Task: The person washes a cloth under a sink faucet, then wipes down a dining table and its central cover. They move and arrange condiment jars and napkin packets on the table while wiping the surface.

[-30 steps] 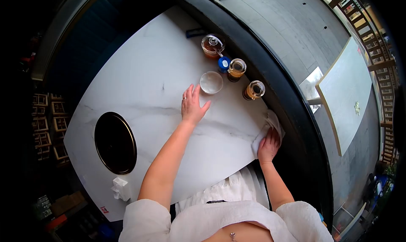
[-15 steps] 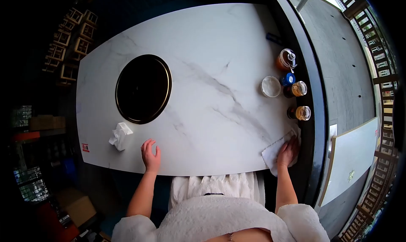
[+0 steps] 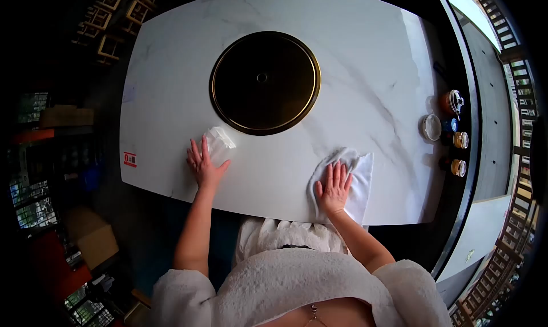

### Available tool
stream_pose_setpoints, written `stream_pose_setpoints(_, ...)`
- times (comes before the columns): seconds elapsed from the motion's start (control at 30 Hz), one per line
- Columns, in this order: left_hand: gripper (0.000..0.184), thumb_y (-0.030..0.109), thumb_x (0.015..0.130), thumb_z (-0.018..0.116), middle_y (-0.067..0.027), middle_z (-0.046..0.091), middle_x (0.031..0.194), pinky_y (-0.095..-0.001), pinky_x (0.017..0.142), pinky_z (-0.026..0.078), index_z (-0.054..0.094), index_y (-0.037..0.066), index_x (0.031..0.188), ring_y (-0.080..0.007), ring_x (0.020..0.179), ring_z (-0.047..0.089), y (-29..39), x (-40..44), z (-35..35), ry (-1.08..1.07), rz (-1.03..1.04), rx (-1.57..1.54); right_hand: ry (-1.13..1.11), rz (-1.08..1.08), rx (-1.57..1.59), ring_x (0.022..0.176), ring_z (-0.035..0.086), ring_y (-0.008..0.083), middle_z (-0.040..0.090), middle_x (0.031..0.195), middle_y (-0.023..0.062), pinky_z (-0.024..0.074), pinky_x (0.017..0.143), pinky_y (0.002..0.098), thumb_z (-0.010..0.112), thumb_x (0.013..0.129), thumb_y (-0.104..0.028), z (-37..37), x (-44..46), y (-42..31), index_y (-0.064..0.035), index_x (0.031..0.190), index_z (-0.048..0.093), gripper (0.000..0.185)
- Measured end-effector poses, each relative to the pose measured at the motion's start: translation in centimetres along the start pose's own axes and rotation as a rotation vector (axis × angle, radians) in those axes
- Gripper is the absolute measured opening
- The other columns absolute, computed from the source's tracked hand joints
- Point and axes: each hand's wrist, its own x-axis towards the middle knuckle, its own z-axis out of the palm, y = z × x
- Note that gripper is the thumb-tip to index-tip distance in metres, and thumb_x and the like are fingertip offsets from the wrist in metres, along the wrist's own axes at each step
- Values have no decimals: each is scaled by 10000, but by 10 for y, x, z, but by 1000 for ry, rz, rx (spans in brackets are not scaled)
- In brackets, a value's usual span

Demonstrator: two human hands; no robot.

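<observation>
My left hand (image 3: 206,168), fingers spread, is beside a white tissue pack (image 3: 220,142) near the front left of the marbled table (image 3: 365,58); whether it touches the pack is hard to tell. My right hand (image 3: 334,191) lies flat with fingers apart on a white cloth (image 3: 358,181), pressing it on the tabletop near the front edge. Beyond both hands sits a round black plate with a gold rim (image 3: 265,82).
Along the right edge stand a clear round bowl (image 3: 431,127), a glass pot (image 3: 452,102), a blue-lidded container (image 3: 451,125) and two jars (image 3: 460,139) (image 3: 458,167). A red sticker (image 3: 130,159) marks the left corner. Wooden stools (image 3: 108,47) and a cardboard box (image 3: 94,238) are off to the left.
My right hand has slid the cloth leftward from the table's right end. My left hand has left the bowl's side and come to the tissue pack. The view has turned and shifted left.
</observation>
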Motion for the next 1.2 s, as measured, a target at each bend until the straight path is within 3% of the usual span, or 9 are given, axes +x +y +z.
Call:
stream_pose_setpoints(0.13, 970, 296, 572, 787, -160, 421, 1251, -482, 985, 310, 272, 149, 1381, -353, 1153, 413, -46, 33, 22, -305, 115, -297, -106, -286, 174, 1324, 253, 284, 292, 1423, 133, 124, 1079, 505, 504, 824, -357, 18, 27, -102, -60, 1341, 356, 614)
stream_pose_setpoints(0.33, 907, 202, 618, 772, -169, 442, 1230, -417, 966, 355, 275, 59, 1363, -317, 1147, 433, -21, 43, -7, -294, 207, -867, -241, -741, 301, 1351, 213, 224, 243, 1455, 92, 106, 1114, 419, 408, 886, -233, 45, 44, -169, -81, 1362, 326, 506)
stream_pose_setpoints(0.43, 879, 184, 634, 768, -175, 423, 1253, -401, 955, 370, 285, 51, 1356, -304, 1144, 438, 39, 52, -11, -498, 124, -1201, -266, -587, 415, 1355, 206, 223, 225, 1463, 85, 132, 1111, 399, 408, 884, -206, 37, 44, -132, -83, 1370, 313, 510)
stream_pose_setpoints(0.57, 873, 345, 645, 717, -218, 432, 1180, -439, 935, 370, 293, 72, 1358, -355, 1090, 443, 180, 40, 13, -676, 510, -958, -444, -436, 467, 1310, 287, 246, 331, 1406, 78, 183, 1094, 400, 440, 859, -213, 2, 40, -92, -84, 1344, 363, 508)
stream_pose_setpoints(0.63, 923, 409, 629, 684, -223, 382, 1228, -458, 957, 350, 252, 93, 1380, -386, 1125, 398, 262, 14, 19, -926, 575, -856, -166, -539, 290, 1242, 372, 256, 395, 1358, 96, 222, 1077, 380, 490, 838, -264, 42, 30, -83, -80, 1279, 449, 480)
stream_pose_setpoints(0.67, 941, 410, 615, 676, -206, 355, 1255, -477, 970, 332, 232, 121, 1392, -385, 1160, 362, 298, 0, 5, -1034, 644, -765, -176, -367, 668, 1225, 387, 269, 417, 1338, 110, 247, 1061, 374, 498, 845, -252, 52, 26, -87, -72, 1252, 475, 446)
stream_pose_setpoints(0.7, 930, 388, 620, 681, -194, 356, 1254, -474, 982, 317, 230, 141, 1395, -375, 1167, 357, 332, -15, -12, -1008, 787, -663, -178, -183, 1045, 1208, 403, 281, 439, 1317, 124, 271, 1044, 368, 506, 851, -239, 57, 23, -87, -64, 1225, 500, 412)
stream_pose_setpoints(0.97, 778, 247, 701, 687, -113, 312, 1388, -480, 1080, 162, 293, 227, 1371, -317, 1317, 251, 503, -106, -12, -488, 1882, -276, -413, 96, 1434, 1182, 432, 270, 501, 1265, 119, 338, 981, 379, 609, 817, -325, -26, 11, -16, -68, 1181, 541, 451)
stream_pose_setpoints(1.2, 494, 180, 839, 516, -80, 316, 1410, -478, 1101, 104, 397, 240, 1315, -291, 1326, 248, 587, -137, 4, -132, 1930, -494, -391, 343, 1437, 1274, 339, 261, 389, 1369, 98, 259, 1056, 361, 554, 852, -306, -71, -2, 18, -84, 1292, 442, 506)
